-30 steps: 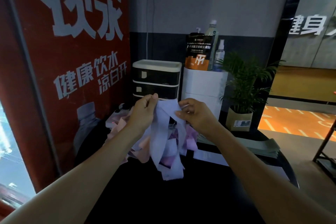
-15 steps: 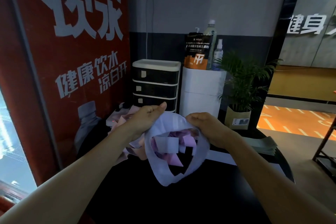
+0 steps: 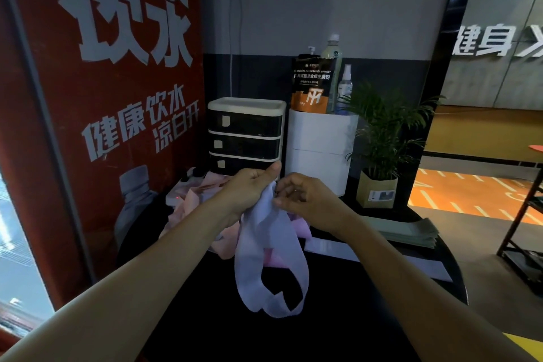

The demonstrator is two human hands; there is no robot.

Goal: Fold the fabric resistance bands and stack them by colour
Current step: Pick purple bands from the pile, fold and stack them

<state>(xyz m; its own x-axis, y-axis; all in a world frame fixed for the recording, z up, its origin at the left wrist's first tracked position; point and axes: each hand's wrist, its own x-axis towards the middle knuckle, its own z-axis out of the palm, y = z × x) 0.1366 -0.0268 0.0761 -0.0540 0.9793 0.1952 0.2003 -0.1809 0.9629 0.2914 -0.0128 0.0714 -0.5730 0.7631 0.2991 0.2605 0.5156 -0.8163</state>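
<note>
Both grips grasp 1 lavender band (image 3: 271, 256): your left hand (image 3: 252, 189) and right hand (image 3: 305, 200) pinch its top, the loop hanging above the worktop (image 3: 367, 317). Align both layers edge-to-edge before folding.

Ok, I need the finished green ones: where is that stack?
The green stack lies on the black table's right edge, in front of the potted plant.

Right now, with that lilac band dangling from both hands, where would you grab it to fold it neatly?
Probably at the bottom of the hanging loop of the lilac band, coming from below. Both the left hand and right hand pinch its top together, so the loop droops twisted; lifting the low end to the top would halve it.
</note>
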